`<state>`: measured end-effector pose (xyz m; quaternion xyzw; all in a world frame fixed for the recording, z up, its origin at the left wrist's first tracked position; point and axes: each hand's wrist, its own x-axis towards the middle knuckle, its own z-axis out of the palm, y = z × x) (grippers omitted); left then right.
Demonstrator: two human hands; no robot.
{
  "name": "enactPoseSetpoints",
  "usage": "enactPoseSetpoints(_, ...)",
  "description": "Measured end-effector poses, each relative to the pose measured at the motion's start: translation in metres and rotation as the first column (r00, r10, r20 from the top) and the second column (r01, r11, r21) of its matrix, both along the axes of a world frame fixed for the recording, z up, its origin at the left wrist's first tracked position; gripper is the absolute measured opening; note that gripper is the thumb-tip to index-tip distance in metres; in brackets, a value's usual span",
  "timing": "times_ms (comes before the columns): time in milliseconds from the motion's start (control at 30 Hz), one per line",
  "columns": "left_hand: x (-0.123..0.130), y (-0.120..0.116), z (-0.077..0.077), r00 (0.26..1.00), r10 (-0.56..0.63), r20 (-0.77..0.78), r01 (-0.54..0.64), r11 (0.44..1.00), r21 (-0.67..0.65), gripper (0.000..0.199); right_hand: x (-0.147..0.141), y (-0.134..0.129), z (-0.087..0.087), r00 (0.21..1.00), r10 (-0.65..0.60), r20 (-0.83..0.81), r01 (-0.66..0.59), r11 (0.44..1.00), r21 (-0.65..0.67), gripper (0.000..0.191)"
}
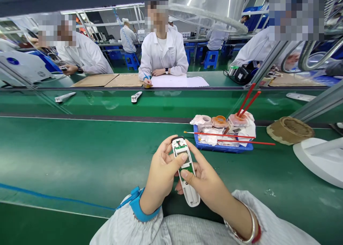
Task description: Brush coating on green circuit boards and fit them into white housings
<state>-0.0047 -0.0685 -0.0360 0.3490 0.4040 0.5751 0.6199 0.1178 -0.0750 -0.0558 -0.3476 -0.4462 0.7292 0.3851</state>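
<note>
A long white device housing with a green circuit board showing inside is held up above the near edge of the green bench. My left hand grips its upper left side, the thumb pressed on the white frame near the middle. On the right side, my right hand holds the same housing, its thumb on the board and its index finger reaching to the dark top end. Some fingers of both hands are hidden behind the housing.
A blue tray of jars, tissue and red brushes lies ahead right, beside a brown tape roll and a white lamp base. White housings lie on the belt. A blue cord runs left from my wrist. People sit opposite.
</note>
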Motion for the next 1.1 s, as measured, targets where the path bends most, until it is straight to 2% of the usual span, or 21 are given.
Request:
enactPoseSetpoints(100,0.001,0.002,-0.001,1.000,-0.005,0.007,0.005,1.000,-0.001,0.044,-0.001,0.007,0.000,1.000,0.021,0.004,-0.021,0.999,-0.048,0.089)
enactPoseSetpoints(267,0.002,0.005,-0.002,0.999,0.030,-0.017,-0.029,0.999,0.013,0.043,0.005,0.014,-0.002,0.991,0.126,-0.047,-0.127,0.992,-0.024,0.096)
enactPoseSetpoints(367,0.002,0.006,-0.005,0.999,0.026,-0.042,-0.025,0.999,0.021,0.043,0.008,0.016,-0.005,0.984,0.161,-0.078,-0.161,0.987,0.001,0.093)
enactPoseSetpoints(633,0.000,0.009,-0.013,0.997,0.016,-0.075,-0.007,0.993,0.117,0.039,0.002,0.016,-0.017,0.998,0.044,-0.050,-0.042,0.998,0.035,0.092)
enactPoseSetpoints(733,-0.003,0.013,-0.009,0.994,0.018,-0.104,-0.005,0.992,0.122,0.039,0.003,0.020,-0.014,0.996,0.075,-0.051,-0.072,0.996,0.052,0.092)
enactPoseSetpoints(833,-0.007,0.019,-0.003,0.988,-0.028,-0.149,0.041,0.995,0.090,0.037,0.006,0.025,-0.006,0.989,0.126,-0.072,-0.126,0.992,0.002,0.087)
enactPoseSetpoints(900,-0.009,0.022,-0.001,0.985,-0.074,-0.159,0.084,0.995,0.061,0.035,0.008,0.028,0.000,0.990,0.110,-0.088,-0.113,0.993,-0.035,0.084)
enactPoseSetpoints(1033,-0.008,0.020,-0.005,0.973,-0.183,-0.138,0.183,0.983,-0.012,0.057,0.007,0.030,0.006,0.995,0.049,-0.082,-0.051,0.999,-0.018,0.079)
enactPoseSetpoints(1100,-0.006,0.018,-0.010,0.971,-0.190,-0.142,0.187,0.982,-0.029,0.064,0.005,0.030,0.004,0.997,0.036,-0.068,-0.036,0.999,-0.004,0.077)
